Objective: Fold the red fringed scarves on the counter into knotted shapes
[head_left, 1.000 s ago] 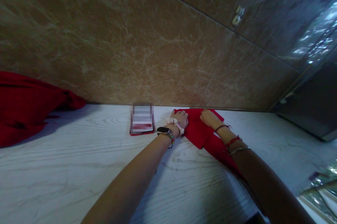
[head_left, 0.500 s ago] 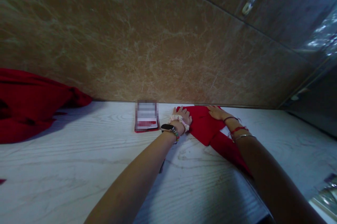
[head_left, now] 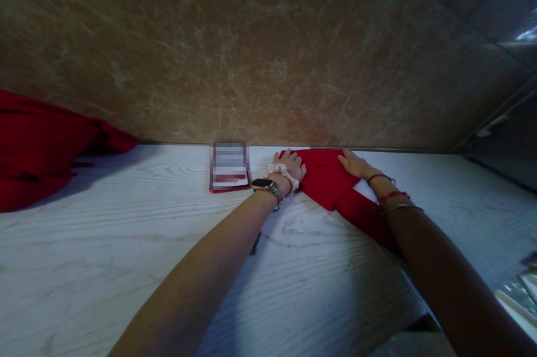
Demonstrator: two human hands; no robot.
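A red piece of cloth (head_left: 325, 178) lies flat on the white wood-grain surface (head_left: 138, 267), close to the wall. A strip of the same red runs from it toward me, partly beneath my right forearm. On the cloth's left end rests my left hand (head_left: 291, 165), palm down with fingers spread. My right hand (head_left: 354, 165) lies with extended fingers on its right edge. Left of my left hand is a flat red-edged item (head_left: 230, 167), its face blurred out. A small dark object (head_left: 255, 244) shows beside my left forearm, mostly hidden.
A bundle of red cloth (head_left: 46, 150) lies at the far left against the brown marbled wall (head_left: 235, 55). At the right stands a dark panel (head_left: 509, 122). Shiny, unclear items (head_left: 524, 290) sit at the lower right edge.
My right hand has slid slightly right along the cloth's edge. My left hand stays on the cloth's left end. The whole view has shifted a little, so the surface sits higher.
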